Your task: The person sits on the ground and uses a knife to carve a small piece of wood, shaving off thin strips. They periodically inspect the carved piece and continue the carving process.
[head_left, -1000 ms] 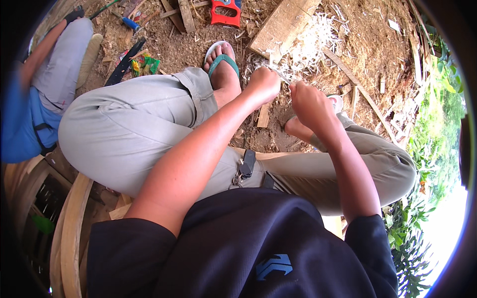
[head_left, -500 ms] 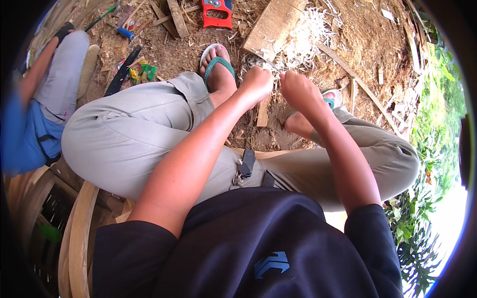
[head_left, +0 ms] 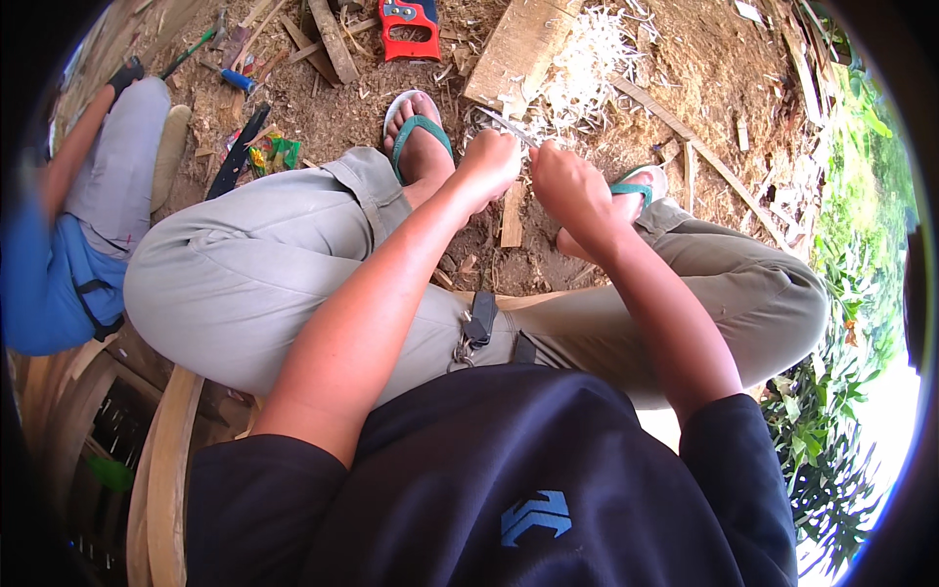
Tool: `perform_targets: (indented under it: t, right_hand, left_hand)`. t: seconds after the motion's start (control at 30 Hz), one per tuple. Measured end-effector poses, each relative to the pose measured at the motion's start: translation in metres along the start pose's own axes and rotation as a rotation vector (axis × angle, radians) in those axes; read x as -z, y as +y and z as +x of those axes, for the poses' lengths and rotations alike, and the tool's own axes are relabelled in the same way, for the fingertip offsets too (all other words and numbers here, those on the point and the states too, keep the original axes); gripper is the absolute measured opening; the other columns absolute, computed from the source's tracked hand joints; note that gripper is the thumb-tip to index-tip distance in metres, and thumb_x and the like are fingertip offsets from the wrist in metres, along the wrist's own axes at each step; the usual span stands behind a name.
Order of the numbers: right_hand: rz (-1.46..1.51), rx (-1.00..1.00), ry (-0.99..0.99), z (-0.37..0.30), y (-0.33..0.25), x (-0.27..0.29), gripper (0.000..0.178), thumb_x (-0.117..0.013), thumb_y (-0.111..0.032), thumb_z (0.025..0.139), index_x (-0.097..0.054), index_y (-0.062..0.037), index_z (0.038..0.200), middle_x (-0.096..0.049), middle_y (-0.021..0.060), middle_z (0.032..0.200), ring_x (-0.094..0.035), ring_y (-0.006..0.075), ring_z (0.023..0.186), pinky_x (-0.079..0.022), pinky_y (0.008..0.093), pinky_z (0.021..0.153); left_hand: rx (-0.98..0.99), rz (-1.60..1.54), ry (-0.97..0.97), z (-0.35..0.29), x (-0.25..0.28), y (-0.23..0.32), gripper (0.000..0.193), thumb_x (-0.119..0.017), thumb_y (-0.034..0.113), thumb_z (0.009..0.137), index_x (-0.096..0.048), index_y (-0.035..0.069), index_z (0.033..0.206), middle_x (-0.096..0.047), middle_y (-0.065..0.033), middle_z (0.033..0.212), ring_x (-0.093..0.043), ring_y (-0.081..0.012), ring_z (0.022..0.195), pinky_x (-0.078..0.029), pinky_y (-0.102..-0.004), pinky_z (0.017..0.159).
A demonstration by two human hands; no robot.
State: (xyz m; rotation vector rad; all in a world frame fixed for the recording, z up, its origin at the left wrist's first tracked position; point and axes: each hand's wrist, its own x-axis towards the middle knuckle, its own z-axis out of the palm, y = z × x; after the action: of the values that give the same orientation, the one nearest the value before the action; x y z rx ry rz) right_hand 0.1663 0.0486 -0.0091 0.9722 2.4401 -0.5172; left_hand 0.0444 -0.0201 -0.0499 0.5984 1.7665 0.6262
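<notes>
Both of my hands are in front of me, close together between my sandalled feet. My right hand (head_left: 575,193) is closed around something whose handle is hidden. A thin, pale knife-like blade (head_left: 506,124) sticks out from it toward the far left, passing just beyond my left hand. My left hand (head_left: 489,166) is closed too, its knuckles up, beside the blade. Whatever it grips is hidden under the fingers. Past the blade, a wooden board (head_left: 521,54) lies on the ground, with a heap of pale curled shavings (head_left: 597,73) against its right side.
A red-handled saw (head_left: 411,31) lies at the far side. Left of it are wood strips (head_left: 334,41) and a blue-handled tool (head_left: 238,80). A long batten (head_left: 699,152) lies at right. Another person (head_left: 64,254) in blue sits at far left. Green plants (head_left: 851,205) edge the right.
My hands have shifted slightly left in the picture, along with a small shift of the whole view. More of the blade shows beyond my left hand now. Both hands stay closed.
</notes>
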Motion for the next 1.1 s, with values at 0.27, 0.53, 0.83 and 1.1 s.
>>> perform_targets:
  t: [0.27, 0.53, 0.83, 1.1]
  right_hand:
    - [0.103, -0.027, 0.111, 0.009, 0.001, -0.027, 0.034, -0.038, -0.028, 0.102, -0.056, -0.0027, 0.090, -0.068, 0.0153, 0.069, -0.070, 0.0284, 0.065, -0.056, 0.0380, 0.054]
    - [0.058, 0.039, 0.162, 0.003, 0.010, -0.020, 0.032, -0.042, -0.026, 0.101, -0.059, -0.0023, 0.088, -0.069, 0.0153, 0.072, -0.071, 0.0263, 0.068, -0.056, 0.0362, 0.056]
    - [0.110, -0.040, 0.163, 0.004, 0.009, -0.029, 0.026, -0.045, -0.021, 0.097, -0.061, -0.0004, 0.091, -0.069, 0.0154, 0.076, -0.071, 0.0255, 0.071, -0.057, 0.0346, 0.058]
    - [0.033, 0.131, 0.185, 0.014, 0.012, -0.016, 0.023, -0.049, -0.019, 0.095, -0.061, -0.0006, 0.087, -0.068, 0.0119, 0.071, -0.070, 0.0237, 0.065, -0.056, 0.0329, 0.054]
  left_hand:
    - [0.374, -0.325, -0.078, 0.003, 0.008, 0.003, 0.012, -0.041, 0.020, 0.090, -0.047, 0.010, 0.092, -0.038, 0.0032, 0.056, -0.031, -0.0087, 0.037, -0.024, -0.0247, 0.030]
    - [0.399, -0.471, -0.177, -0.006, 0.013, 0.020, 0.010, -0.042, 0.020, 0.090, -0.047, 0.011, 0.089, -0.037, 0.0039, 0.055, -0.032, -0.0078, 0.037, -0.024, -0.0238, 0.030]
    - [0.410, -0.458, -0.160, -0.011, 0.011, 0.029, 0.009, -0.042, 0.018, 0.090, -0.047, 0.010, 0.088, -0.037, 0.0043, 0.055, -0.030, -0.0074, 0.038, -0.022, -0.0229, 0.030]
    - [0.425, -0.512, -0.141, -0.012, 0.021, 0.035, 0.011, -0.041, 0.016, 0.091, -0.044, 0.011, 0.083, -0.037, 0.0038, 0.056, -0.030, -0.0074, 0.038, -0.022, -0.0229, 0.030]
